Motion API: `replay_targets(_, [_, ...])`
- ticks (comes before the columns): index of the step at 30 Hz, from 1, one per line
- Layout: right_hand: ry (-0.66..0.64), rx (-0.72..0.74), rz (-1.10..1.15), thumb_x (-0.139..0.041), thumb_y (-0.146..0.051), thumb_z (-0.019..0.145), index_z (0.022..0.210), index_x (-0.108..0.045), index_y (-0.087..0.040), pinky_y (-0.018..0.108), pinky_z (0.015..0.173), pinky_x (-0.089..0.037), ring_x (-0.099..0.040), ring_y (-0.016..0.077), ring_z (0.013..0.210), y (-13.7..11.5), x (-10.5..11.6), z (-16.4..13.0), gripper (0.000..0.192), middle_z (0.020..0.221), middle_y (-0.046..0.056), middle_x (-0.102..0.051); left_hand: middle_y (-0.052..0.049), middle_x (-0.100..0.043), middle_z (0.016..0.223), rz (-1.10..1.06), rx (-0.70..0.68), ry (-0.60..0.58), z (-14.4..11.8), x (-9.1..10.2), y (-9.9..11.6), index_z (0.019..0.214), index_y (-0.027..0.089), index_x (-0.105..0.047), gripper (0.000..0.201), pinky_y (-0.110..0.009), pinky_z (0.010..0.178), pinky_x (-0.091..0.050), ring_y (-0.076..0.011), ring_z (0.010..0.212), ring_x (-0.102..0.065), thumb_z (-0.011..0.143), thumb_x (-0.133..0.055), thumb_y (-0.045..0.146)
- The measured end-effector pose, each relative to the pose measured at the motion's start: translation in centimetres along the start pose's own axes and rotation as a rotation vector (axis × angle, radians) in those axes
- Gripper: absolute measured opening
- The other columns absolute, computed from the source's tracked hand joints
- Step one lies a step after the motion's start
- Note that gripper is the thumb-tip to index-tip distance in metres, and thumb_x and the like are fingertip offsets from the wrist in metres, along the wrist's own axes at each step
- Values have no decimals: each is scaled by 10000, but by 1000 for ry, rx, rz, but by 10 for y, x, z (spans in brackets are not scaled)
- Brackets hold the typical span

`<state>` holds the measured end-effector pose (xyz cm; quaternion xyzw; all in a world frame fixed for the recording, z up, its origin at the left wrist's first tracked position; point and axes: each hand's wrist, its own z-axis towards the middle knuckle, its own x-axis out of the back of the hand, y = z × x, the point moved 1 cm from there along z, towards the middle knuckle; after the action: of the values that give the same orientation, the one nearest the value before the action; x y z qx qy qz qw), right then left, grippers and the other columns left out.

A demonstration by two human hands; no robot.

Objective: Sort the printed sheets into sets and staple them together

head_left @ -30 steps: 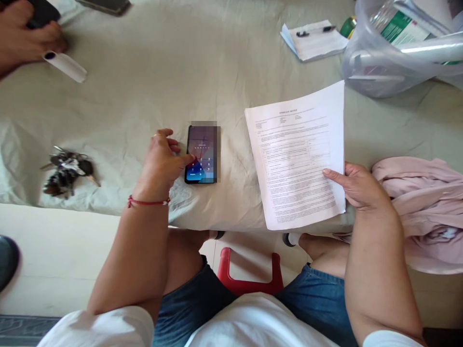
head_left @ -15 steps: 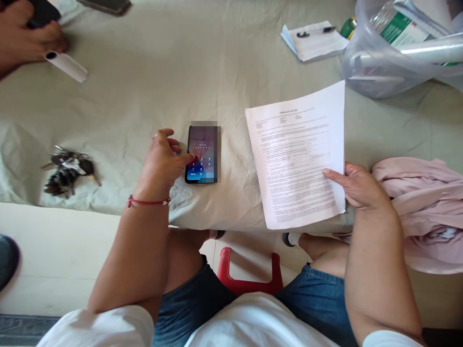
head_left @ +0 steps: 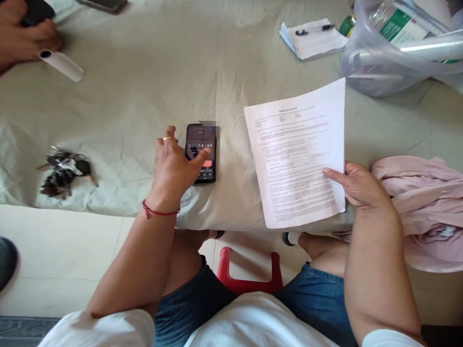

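The left hand (head_left: 173,168) lies spread and holding nothing, its thumb on the screen of the phone (head_left: 202,153), which rests flat on the cloth just beside its fingers. The phone looks rigid, smooth and likely slippery, best taken by its long edges. The right hand (head_left: 358,185) pinches the near right edge of the sheet (head_left: 294,154), light and floppy, likely to sag unless supported.

The phone (head_left: 201,153) was black with a red on-screen button. The printed sheet (head_left: 296,154) was white, the cloth (head_left: 144,86) pale grey-green, the garment (head_left: 427,207) pink, the wrist thread (head_left: 159,211) red.
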<state>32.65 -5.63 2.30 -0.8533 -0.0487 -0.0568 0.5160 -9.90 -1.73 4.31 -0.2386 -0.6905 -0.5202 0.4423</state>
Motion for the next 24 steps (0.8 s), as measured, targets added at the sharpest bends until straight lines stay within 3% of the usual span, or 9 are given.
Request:
replay_targets(4, [15, 26, 11, -1071, -665, 691, 1039, -907, -322, 530, 1033, -731, -881, 330, 1016, 8, 3, 4, 516, 1082, 19, -919, -254, -553, 1680, 43, -103, -45, -10, -12, 0, 1780, 249, -341, 1182, -673, 1336, -438, -504, 1660, -470, 803, -965, 477])
replay_targets(7, [21, 62, 27, -1064, -616, 732, 1041, -905, -308, 497, 938, -753, -882, 305, 925, 16, 6, 8, 464, 1036, 21, -917, -263, -462, 1760, 63, -129, -83, -13, -16, 1, 1804, 256, -296, 1271, -710, 1344, -416, -517, 1687, -424, 751, -990, 412])
replay_targets(10, [1, 89, 56, -1054, -546, 782, 1048, -898, -307, 474, 900, -758, -882, 292, 909, 19, 7, 10, 390, 1015, 14, -916, -234, -409, 1796, 30, -138, -77, -12, -12, 4, 1799, 285, -298, 1251, -687, 1342, -439, -494, 1708, -396, 741, -964, 272])
replay_targets(13, [4, 98, 71, -1055, -529, 786, 1045, -895, -308, 473, 877, -760, -881, 294, 922, 18, 6, 9, 375, 996, 10, -914, -238, -385, 1806, -17, -130, -52, -10, -2, 6, 1794, 233, -302, 1205, -668, 1368, -409, -474, 1742, -340, 755, -908, 158])
replay_targets(17, [1, 85, 65, -1059, -558, 770, 1050, -905, -315, 516, 967, -754, -883, 298, 948, 12, 4, 5, 401, 1047, 23, -918, -163, -505, 1737, -130, -148, 5, -16, 3, 12, 1764, 284, -372, 1082, -681, 1306, -446, -460, 1788, -212, 825, -912, 265])
replay_targets(19, [3, 89, 79, -1071, -566, 747, 1047, -910, -315, 551, 1052, -732, -886, 312, 1007, 8, 3, 3, 423, 1102, 34, -918, -148, -570, 1673, -245, -188, 14, -25, -6, 17, 1712, 312, -458, 979, -619, 1216, -538, -448, 1758, -293, 855, -924, 396])
replay_targets(21, [29, 125, 111, -1080, -567, 727, 1030, -910, -309, 579, 1122, -703, -882, 333, 1087, 5, 1, 1, 433, 1132, 42, -917, -181, -575, 1671, -388, -232, -33, -36, -24, 23, 1663, 273, -509, 925, -560, 1176, -583, -407, 1604, -530, 862, -908, 510])
replay_targets(24, [84, 230, 169, -1086, -516, 728, 1040, -906, -318, 585, 1212, -649, -848, 348, 1248, -1, -4, -2, 411, 1193, 28, -912, -228, -649, 1596, -705, -308, -297, -56, -50, 35, 1606, 215, -551, 916, -550, 1163, -603, -380, 1459, -670, 877, -868, 670])
